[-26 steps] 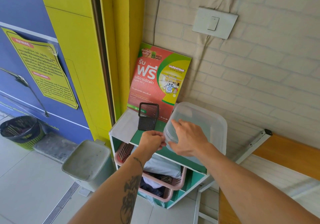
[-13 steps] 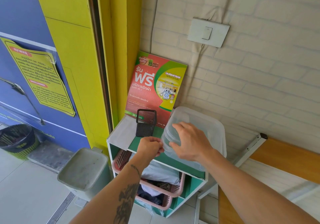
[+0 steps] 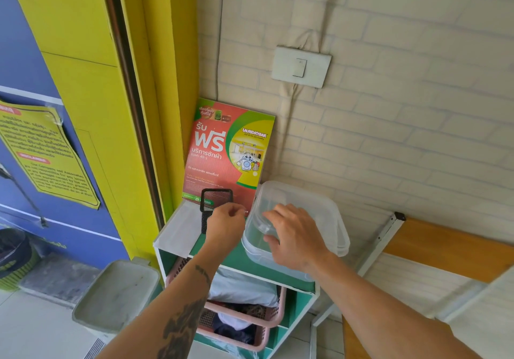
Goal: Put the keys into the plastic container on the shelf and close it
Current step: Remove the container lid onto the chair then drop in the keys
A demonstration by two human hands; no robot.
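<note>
A clear plastic container (image 3: 317,205) with its lid on stands on the right part of the green-topped shelf (image 3: 236,257). My right hand (image 3: 294,236) lies over the lid's front left corner, with the fingers on top and the thumb under the lid's edge. Just left of the container, in front of the mesh holder, my left hand (image 3: 226,223) is closed in a fist. A small metal bit of the keys (image 3: 246,211) peeks out past the fingers. The rest of the keys is hidden inside the fist.
A black mesh holder (image 3: 215,200) and a red leaflet board (image 3: 228,150) stand at the shelf's back. A pink basket (image 3: 267,319) of laundry sits below. A grey bin (image 3: 116,294) stands to the left, and a wooden table edge (image 3: 445,247) is on the right.
My left fist has risen from the shelf's front edge to beside the container's left corner. My right hand has stayed on the lid's corner, thumb now under its edge.
</note>
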